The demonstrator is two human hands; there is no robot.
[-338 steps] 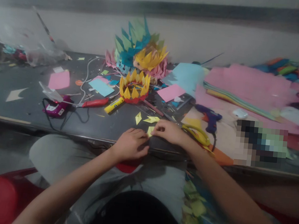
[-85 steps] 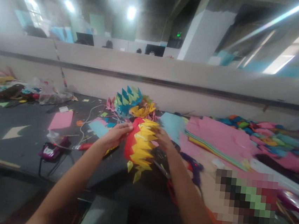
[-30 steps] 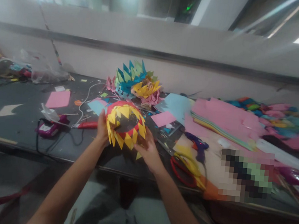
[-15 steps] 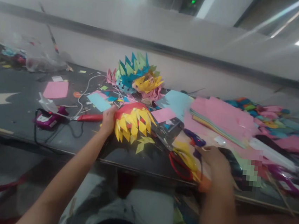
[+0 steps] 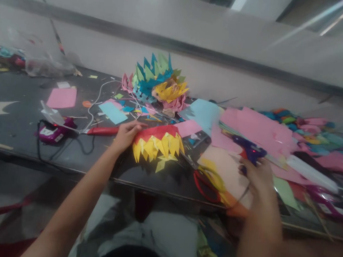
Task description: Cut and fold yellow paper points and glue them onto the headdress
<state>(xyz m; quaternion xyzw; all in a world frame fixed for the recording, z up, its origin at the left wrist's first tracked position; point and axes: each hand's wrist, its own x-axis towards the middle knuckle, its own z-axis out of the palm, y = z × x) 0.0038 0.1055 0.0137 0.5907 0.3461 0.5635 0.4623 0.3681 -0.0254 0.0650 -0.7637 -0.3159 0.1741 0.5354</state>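
My left hand point(image 5: 125, 135) is closed on the left end of a red paper craft point(image 5: 159, 130) edged with rows of yellow folded points. A loose yellow paper piece point(image 5: 165, 162) lies against its lower edge. My right hand point(image 5: 259, 175) grips a dark blue glue gun point(image 5: 251, 149) with a small red light, its nozzle toward the left over the paper sheets. Scissors with red and yellow handles point(image 5: 210, 184) lie between the hands, blades toward the paper craft. Left of my left hand is a red handle-like stick point(image 5: 103, 131).
Folded-paper crafts in blue, green and yellow point(image 5: 160, 81) stand by the wall. Pink sheets point(image 5: 259, 127) and a heap of coloured pieces point(image 5: 310, 134) lie to the right. Purple corded devices sit at left point(image 5: 51, 134) and right point(image 5: 329, 204). Paper scraps point(image 5: 127, 109) litter the black table point(image 5: 142, 178).
My right hand has lifted the glue gun and moved it up and right, off the spot beside the scissors. My left hand still holds the paper craft, which is now slightly flatter.
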